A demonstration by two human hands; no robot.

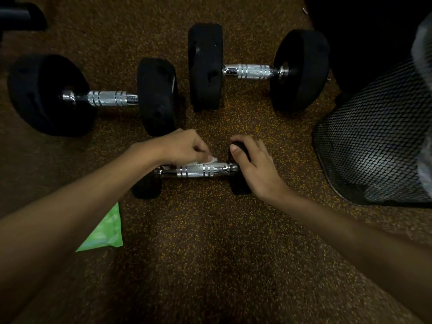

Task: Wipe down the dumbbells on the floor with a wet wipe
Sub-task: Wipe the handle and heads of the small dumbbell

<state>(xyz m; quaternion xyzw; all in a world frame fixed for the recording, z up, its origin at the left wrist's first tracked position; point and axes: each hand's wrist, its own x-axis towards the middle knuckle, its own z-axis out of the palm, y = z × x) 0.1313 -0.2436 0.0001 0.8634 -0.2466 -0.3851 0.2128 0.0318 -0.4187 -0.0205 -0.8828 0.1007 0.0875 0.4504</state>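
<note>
A small dumbbell (194, 171) with a chrome handle and black ends lies on the speckled brown floor in the middle of the head view. My left hand (184, 146) is closed on a white wet wipe (211, 159) and presses it on the far side of the handle. My right hand (254, 167) grips the black right end of this dumbbell, thumb on top. Two bigger dumbbells lie farther back: one at the left (109, 98), one at the right (252, 70). My left forearm hides part of the small dumbbell's left end.
A green wet-wipe pack (106, 232) lies on the floor under my left forearm. A black mesh bin (374, 141) with a plastic liner stands at the right. A dark piece of equipment (21, 15) sits at the top left corner.
</note>
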